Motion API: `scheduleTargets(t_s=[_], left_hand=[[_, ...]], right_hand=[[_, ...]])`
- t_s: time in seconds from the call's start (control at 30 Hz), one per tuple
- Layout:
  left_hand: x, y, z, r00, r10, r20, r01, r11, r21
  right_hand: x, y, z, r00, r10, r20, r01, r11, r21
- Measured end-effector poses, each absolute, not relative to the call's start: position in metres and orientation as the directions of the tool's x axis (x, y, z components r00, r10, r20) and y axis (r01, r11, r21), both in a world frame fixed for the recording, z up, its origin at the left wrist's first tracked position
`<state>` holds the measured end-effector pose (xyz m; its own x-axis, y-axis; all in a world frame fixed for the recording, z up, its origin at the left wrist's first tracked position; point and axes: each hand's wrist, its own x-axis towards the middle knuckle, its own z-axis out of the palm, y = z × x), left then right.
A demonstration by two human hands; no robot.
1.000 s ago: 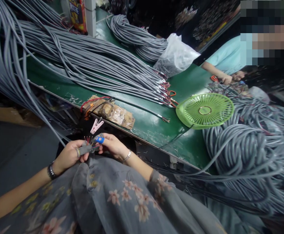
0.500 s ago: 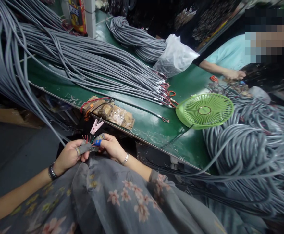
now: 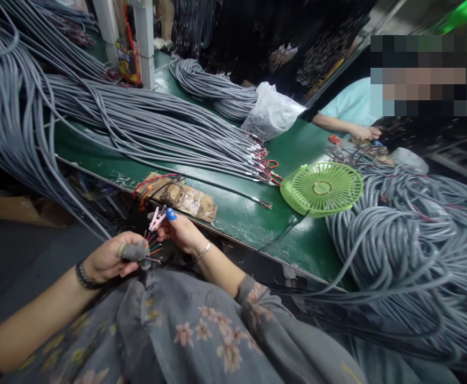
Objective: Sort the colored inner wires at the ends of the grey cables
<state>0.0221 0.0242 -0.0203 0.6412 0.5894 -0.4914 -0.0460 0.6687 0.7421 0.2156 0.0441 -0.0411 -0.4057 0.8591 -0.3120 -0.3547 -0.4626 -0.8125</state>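
Note:
My left hand [image 3: 115, 256] is closed around the end of a grey cable, with grey covers on its fingertips. Thin red, green and dark wires [image 3: 153, 248] fan out from it to the right. My right hand [image 3: 179, 230] is beside the pink clip [image 3: 157, 218], its fingers bent near the clip's lower part; a blue cover sits on one fingertip. Whether it grips the clip or a wire is hard to tell. Just behind lies a taped wooden block [image 3: 191, 200] with red and black leads at the green table's [image 3: 233, 226] front edge.
Long grey cables [image 3: 145, 122] lie across the table's left and middle. A green fan [image 3: 322, 188] stands to the right, near a large cable coil [image 3: 393, 250]. Beyond are a plastic bag [image 3: 273, 112] and another person's hand [image 3: 365, 132].
My right hand has moved up from the wire ends to the pink clip. My left hand still holds the cable end, its wires now more exposed. The camera view has shifted slightly.

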Motion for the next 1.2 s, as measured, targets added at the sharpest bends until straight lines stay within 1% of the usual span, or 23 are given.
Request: scheduleTargets(t_s=[0.07, 0.13, 0.27, 0.4, 0.53, 0.73, 0.87, 1.07, 1.2], left_hand=[[0.024, 0.028, -0.026, 0.683, 0.567, -0.461, -0.065, 0.676, 0.734], [0.026, 0.031, -0.031, 0.708, 0.561, -0.429, -0.096, 0.678, 0.729], [0.027, 0.034, -0.038, 0.727, 0.565, -0.390, -0.142, 0.680, 0.719], [0.029, 0.037, -0.038, 0.731, 0.554, -0.399, -0.130, 0.686, 0.716], [0.031, 0.038, -0.040, 0.715, 0.554, -0.425, -0.122, 0.699, 0.705], [0.033, 0.037, -0.046, 0.720, 0.551, -0.421, -0.155, 0.719, 0.678], [0.032, 0.037, -0.045, 0.716, 0.553, -0.425, -0.160, 0.723, 0.672], [0.028, 0.026, -0.035, 0.626, 0.621, -0.471, -0.128, 0.678, 0.724], [0.028, 0.011, -0.024, 0.594, 0.632, -0.497, -0.051, 0.646, 0.761]], right_hand=[[0.210, 0.045, -0.043, -0.372, 0.882, -0.290, -0.373, -0.428, -0.823], [0.206, 0.045, -0.045, -0.362, 0.886, -0.291, -0.409, -0.432, -0.804], [0.198, 0.044, -0.044, -0.403, 0.851, -0.335, -0.493, -0.511, -0.704], [0.191, 0.045, -0.041, -0.331, 0.858, -0.392, -0.574, -0.513, -0.639], [0.186, 0.045, -0.039, -0.249, 0.880, -0.405, -0.621, -0.466, -0.631], [0.185, 0.045, -0.041, -0.214, 0.881, -0.423, -0.608, -0.459, -0.648], [0.188, 0.043, -0.041, -0.290, 0.861, -0.417, -0.579, -0.505, -0.640], [0.198, 0.038, -0.036, -0.407, 0.817, -0.409, -0.562, -0.576, -0.593], [0.202, 0.036, -0.034, -0.397, 0.826, -0.401, -0.548, -0.563, -0.618]])
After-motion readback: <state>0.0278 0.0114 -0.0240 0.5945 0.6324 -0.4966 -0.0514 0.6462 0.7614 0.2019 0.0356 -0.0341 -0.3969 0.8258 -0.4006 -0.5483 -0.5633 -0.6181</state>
